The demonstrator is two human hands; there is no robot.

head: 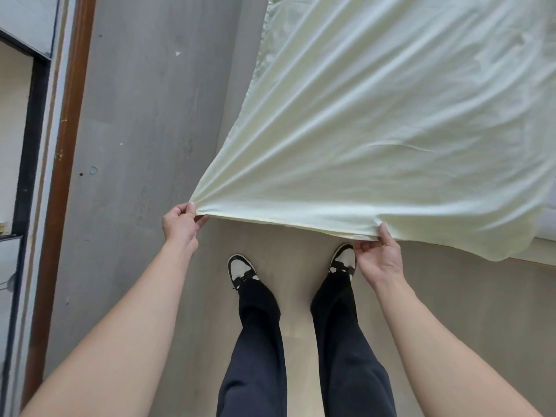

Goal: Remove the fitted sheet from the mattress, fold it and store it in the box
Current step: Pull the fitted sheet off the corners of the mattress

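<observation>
The sheet is a pale, creamy yellow-green cloth, thin and soft, creased with long folds that fan out from the two points where it is held. It fills the upper right of the view, stretched from the bed down toward the person, and its near edge hangs in the air above the floor — a fairly straight hem running from lower left to right, sagging a little between the hands. The folds run from that hem up and to the right, so the cloth's long run points away from the person toward the far right corner of the view. At the right edge a strip of white mattress shows below the cloth's loose, rounded flap.

The left hand pinches the hem's left corner, thumb and fingers curled tight on a gathered point of cloth. The right hand grips the hem farther right, thumb on top and fingers curled under the edge.

Below the hem stand the person's legs in dark trousers and black-and-white shoes on grey flooring. A brown door frame runs along the left.
</observation>
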